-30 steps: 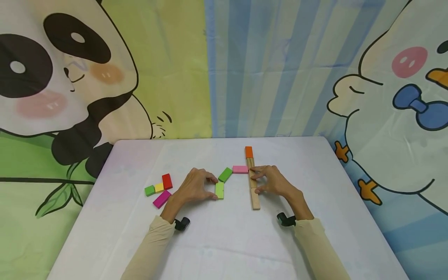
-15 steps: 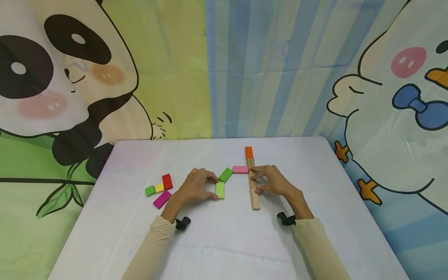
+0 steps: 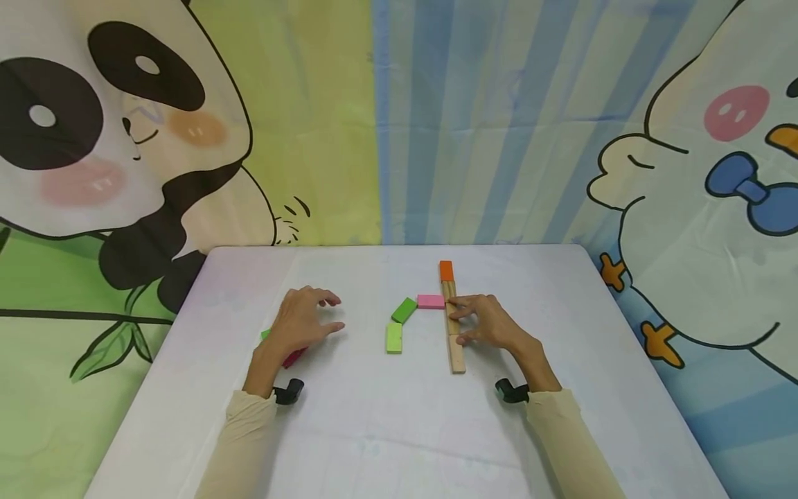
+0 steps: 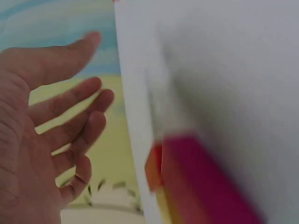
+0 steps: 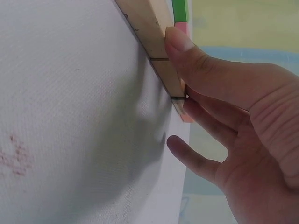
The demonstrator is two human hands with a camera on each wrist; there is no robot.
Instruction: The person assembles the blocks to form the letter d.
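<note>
My left hand (image 3: 300, 324), fingers spread and holding nothing, hovers above the loose blocks on the left. Beneath it, a magenta block (image 4: 205, 172), a red block (image 4: 153, 170) and a yellow block (image 4: 164, 210) show in the left wrist view; a green block (image 3: 264, 335) peeks out beside the wrist. With thumb and fingertips, my right hand (image 3: 492, 326) touches the right side of a line of plain wooden blocks (image 3: 457, 355). An orange block (image 3: 445, 270) ends that line at the far side. Branching left come a pink block (image 3: 430, 302), a green block (image 3: 404, 310) and a lime block (image 3: 394, 338).
A white-covered table (image 3: 386, 430) carries all the blocks. Its far edge meets a printed cloth backdrop (image 3: 324, 125) with cartoon animals. Dark wrist cameras sit at both cuffs, the left camera (image 3: 289, 392) and the right camera (image 3: 512, 391).
My left hand has left the lime block and moved left over the loose blocks, covering most of them. My right hand stays at the wooden line. The view has shifted slightly.
</note>
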